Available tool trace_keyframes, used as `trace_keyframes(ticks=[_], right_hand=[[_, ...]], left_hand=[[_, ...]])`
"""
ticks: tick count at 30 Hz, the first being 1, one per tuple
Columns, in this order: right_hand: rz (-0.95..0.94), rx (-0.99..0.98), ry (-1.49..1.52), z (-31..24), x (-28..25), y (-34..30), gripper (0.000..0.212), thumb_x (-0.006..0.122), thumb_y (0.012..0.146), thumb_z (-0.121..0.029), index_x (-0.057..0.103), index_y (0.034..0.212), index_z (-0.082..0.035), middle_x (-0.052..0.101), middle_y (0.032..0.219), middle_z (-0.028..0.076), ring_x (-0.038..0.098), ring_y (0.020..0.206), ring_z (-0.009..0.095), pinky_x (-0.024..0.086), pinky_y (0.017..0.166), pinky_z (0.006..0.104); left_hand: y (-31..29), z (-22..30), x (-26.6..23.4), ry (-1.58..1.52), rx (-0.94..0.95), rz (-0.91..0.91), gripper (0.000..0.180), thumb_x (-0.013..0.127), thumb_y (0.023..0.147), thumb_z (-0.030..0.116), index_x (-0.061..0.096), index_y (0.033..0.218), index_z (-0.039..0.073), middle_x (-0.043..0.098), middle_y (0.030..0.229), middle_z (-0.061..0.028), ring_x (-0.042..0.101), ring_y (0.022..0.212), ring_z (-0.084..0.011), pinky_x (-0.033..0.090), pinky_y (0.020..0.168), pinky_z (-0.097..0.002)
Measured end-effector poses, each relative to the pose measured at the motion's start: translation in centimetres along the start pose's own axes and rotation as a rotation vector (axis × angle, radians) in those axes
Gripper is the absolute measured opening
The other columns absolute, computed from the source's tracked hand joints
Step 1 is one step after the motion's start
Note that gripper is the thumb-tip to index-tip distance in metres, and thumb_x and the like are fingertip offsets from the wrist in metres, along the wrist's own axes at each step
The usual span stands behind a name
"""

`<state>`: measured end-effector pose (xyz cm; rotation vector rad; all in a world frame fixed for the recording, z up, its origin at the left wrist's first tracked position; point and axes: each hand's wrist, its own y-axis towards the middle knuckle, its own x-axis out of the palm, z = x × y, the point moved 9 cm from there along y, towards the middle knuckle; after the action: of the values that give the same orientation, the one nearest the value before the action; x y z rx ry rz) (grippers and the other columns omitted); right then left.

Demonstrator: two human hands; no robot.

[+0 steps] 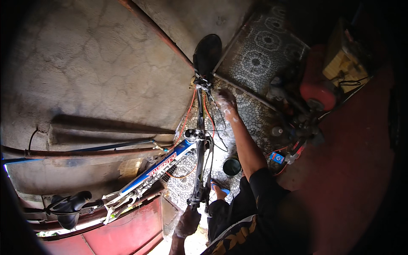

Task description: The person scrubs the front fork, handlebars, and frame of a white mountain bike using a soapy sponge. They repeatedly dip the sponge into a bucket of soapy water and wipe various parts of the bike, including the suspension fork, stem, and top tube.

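A bicycle handlebar (200, 159) runs up the middle of the head view, with black cables looping beside it. At its lower end, my left hand (188, 222) is wrapped round the grip. Beside the handlebar's upper end is my right hand (226, 102), with white suds on its wrist. Its fingers look curled, but the dim light hides what they hold, if anything. Beyond that end sits a black oval piece (207, 53), its kind unclear. The blue and white bicycle frame (159, 165) slants down left to a black saddle (70, 208).
A dark bucket (231, 166) stands on the patterned tile floor (255, 112) near my foot (219, 192). An orange hose (188, 114) curves past the handlebar. To the right are a red tank (318, 80), a yellowish box (346, 63) and a small blue box (276, 157). A concrete wall (97, 63) lies left.
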<state>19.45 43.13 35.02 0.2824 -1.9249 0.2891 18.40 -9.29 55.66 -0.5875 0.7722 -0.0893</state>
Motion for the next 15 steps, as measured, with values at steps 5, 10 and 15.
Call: trace_keyframes(ticks=[5, 10, 15], right_hand=[[-0.399, -0.133, -0.460, -1.4, 8.1, 0.8, 0.037, 0.069, 0.087, -0.002, 0.058, 0.122, -0.002, 0.064, 0.105, 0.006, 0.062, 0.088, 0.013, 0.052, 0.078, 0.0266], [-0.220, -0.136, -0.281, -1.9, 8.6, 0.0, 0.034, 0.066, 0.090, -0.002, 0.057, 0.122, -0.005, 0.063, 0.109, 0.007, 0.061, 0.085, 0.014, 0.052, 0.076, 0.0250], [0.094, 0.249, -0.232, -0.6, 5.6, -0.6, 0.016, 0.062, 0.095, -0.017, 0.060, 0.107, -0.006, 0.063, 0.082, 0.001, 0.059, 0.070, 0.013, 0.052, 0.060, 0.0253]], left_hand=[[0.0, 1.7, -1.5, 0.044, 0.044, 0.043, 0.049, 0.062, 0.088, 0.011, 0.042, 0.131, -0.002, 0.062, 0.082, -0.0207, 0.063, 0.078, -0.0438, 0.051, 0.068, -0.0505], [0.3, 2.1, -1.7, -0.098, -0.104, 0.032, 0.045, 0.061, 0.089, 0.011, 0.045, 0.129, -0.001, 0.061, 0.086, -0.0202, 0.062, 0.080, -0.0426, 0.050, 0.071, -0.0500], [0.0, 2.0, -1.3, -0.085, -0.083, -0.005, 0.038, 0.061, 0.088, 0.011, 0.051, 0.123, 0.000, 0.059, 0.100, -0.0265, 0.060, 0.085, -0.0450, 0.050, 0.073, -0.0515]])
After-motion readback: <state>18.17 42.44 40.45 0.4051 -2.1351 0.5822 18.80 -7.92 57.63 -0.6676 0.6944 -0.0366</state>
